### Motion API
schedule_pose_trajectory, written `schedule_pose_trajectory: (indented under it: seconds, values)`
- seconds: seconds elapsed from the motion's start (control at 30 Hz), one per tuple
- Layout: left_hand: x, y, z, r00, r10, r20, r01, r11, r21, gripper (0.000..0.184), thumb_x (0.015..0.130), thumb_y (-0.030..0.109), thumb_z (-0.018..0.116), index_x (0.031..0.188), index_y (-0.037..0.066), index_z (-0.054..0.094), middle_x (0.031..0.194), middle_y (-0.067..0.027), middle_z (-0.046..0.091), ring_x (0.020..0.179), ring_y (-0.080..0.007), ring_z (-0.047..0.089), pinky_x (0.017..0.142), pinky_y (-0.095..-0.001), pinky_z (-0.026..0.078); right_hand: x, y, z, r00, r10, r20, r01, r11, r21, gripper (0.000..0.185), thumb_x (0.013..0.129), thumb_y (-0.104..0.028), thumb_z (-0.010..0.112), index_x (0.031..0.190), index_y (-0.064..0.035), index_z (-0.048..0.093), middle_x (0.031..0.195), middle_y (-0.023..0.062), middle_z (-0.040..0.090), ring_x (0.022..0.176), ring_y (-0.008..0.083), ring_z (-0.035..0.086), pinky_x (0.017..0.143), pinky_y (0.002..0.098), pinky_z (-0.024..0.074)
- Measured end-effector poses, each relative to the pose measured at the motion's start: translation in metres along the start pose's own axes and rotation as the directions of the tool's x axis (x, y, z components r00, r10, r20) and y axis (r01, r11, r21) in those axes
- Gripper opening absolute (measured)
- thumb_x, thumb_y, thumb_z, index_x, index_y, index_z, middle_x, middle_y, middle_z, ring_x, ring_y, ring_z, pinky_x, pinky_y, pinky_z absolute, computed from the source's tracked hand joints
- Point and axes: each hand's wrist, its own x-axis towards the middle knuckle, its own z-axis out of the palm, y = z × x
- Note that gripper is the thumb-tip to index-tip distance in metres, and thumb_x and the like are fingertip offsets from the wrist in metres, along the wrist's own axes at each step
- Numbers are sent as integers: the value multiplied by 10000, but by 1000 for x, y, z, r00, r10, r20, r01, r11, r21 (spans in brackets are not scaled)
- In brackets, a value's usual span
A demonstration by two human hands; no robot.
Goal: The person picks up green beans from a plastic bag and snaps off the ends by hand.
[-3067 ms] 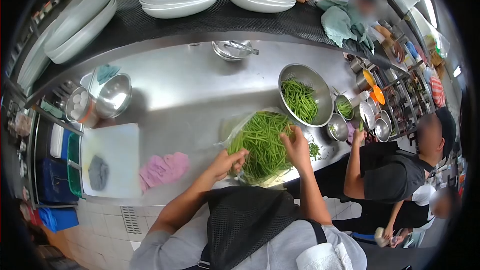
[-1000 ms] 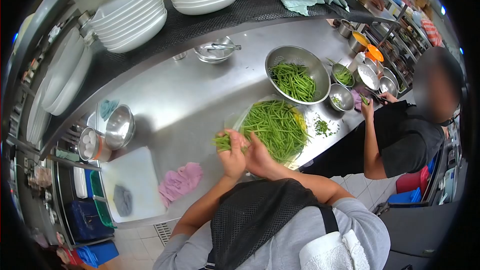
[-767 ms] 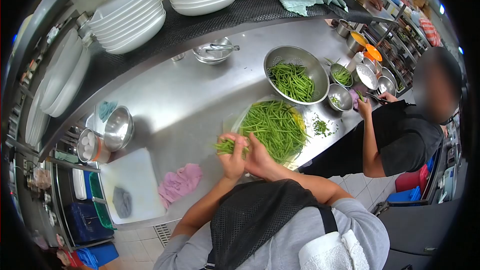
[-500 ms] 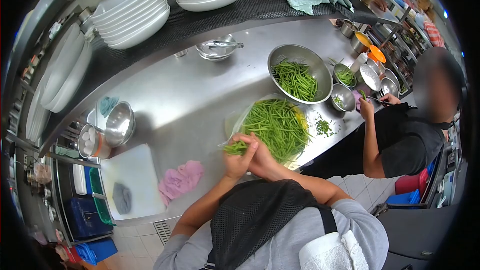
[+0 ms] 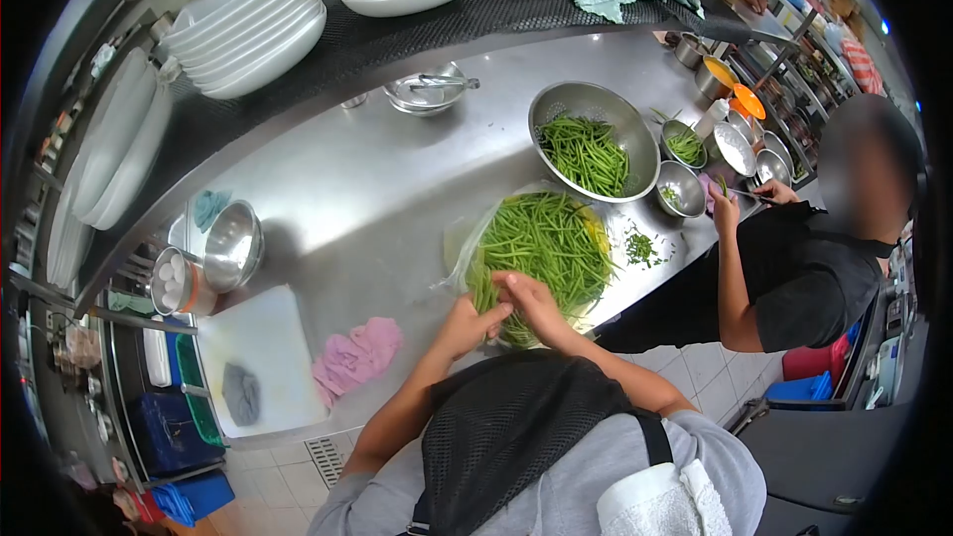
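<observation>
My left hand [image 5: 471, 324] is closed around a small bunch of green beans [image 5: 482, 288] at the near left edge of a clear plastic bag [image 5: 462, 263]. Touching the same bunch from the right, my right hand [image 5: 529, 303] has its fingers bent together at the beans. A large heap of green beans [image 5: 546, 248] fills the bag. Just beyond the bag sits a big metal colander [image 5: 643, 144] with more green beans [image 5: 584, 154] in it.
Small metal bowls [image 5: 681, 189] and chopped green bits [image 5: 643, 246] lie right. A co-worker [image 5: 794, 273] there holds green pieces and a tool. Left are a white cutting board [image 5: 273, 367], pink cloth [image 5: 359, 352] and metal bowl [image 5: 233, 243]. White dishes [image 5: 258, 40] stand on the shelf.
Earlier my hands were apart over the bag; they then came together left of it with a bunch of beans. Now they have shifted slightly right, and the bunch points upward against the bag.
</observation>
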Motion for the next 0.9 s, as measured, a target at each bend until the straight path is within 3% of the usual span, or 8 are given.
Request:
schedule_pose_trajectory:
  seconds: [0.03,0.3,0.37,0.4,0.5,0.7,0.83,0.9]
  values:
    - [-1,-4,-3,997,-64,52,68,995,-73,160,1002,163,670,1042,22,605,718,2,516,596,-103,493,547,-288,442,-4,-7,-2,1000,-20,-8,20,999,-49,354,1065,-267,588,1203,49,670,1025,78,706,891,120,645,841,290,531]
    - [-1,3,-5,966,-191,176,217,965,-144,192,1015,210,654,1045,22,632,781,-46,620,638,-112,583,559,-282,502,-30,-6,-31,998,-65,-22,56,958,-281,214,1020,-152,641,1116,28,706,954,62,717,858,116,656,790,293,536]
    - [3,-5,-11,956,-215,202,222,975,-14,184,1012,204,661,1024,21,649,758,-48,637,588,-108,579,523,-267,486,-34,-21,-33,996,-62,61,84,846,-526,185,988,-121,647,1104,7,713,947,119,719,845,201,694,780,345,549]
    - [5,-5,-10,953,-221,209,227,974,-6,184,1012,204,661,1024,21,649,758,-48,637,588,-108,579,523,-267,486,-35,-24,-34,997,-65,50,82,849,-523,185,988,-121,647,1104,7,713,947,119,719,845,201,694,780,345,549]
    - [4,-6,-5,954,-243,175,219,965,144,183,1007,204,674,995,23,653,735,-39,642,540,-99,556,492,-255,466,-35,-33,-35,947,-222,232,321,680,-660,219,901,-77,665,1099,-5,725,996,202,708,883,396,686,813,440,561]
    - [-7,-16,-5,973,-230,25,223,962,157,201,997,219,695,943,38,626,698,-3,588,548,-94,547,486,-258,457,-24,-33,-36,921,-115,372,374,534,-759,177,873,-51,665,1026,14,722,942,210,714,871,413,694,794,460,564]
    - [-15,-8,-8,967,-248,57,237,959,155,213,987,225,708,967,29,628,719,-3,580,575,-98,547,498,-268,462,-22,-20,-37,904,-189,384,421,550,-722,150,877,-56,653,989,21,717,906,181,721,790,345,708,718,409,564]
    - [-16,4,-9,967,-246,71,232,959,164,215,988,226,708,980,27,627,723,-3,578,586,-97,547,502,-268,464,-18,-12,-42,962,-7,271,130,890,-438,143,923,-67,591,965,9,705,828,101,705,705,205,679,663,327,542]
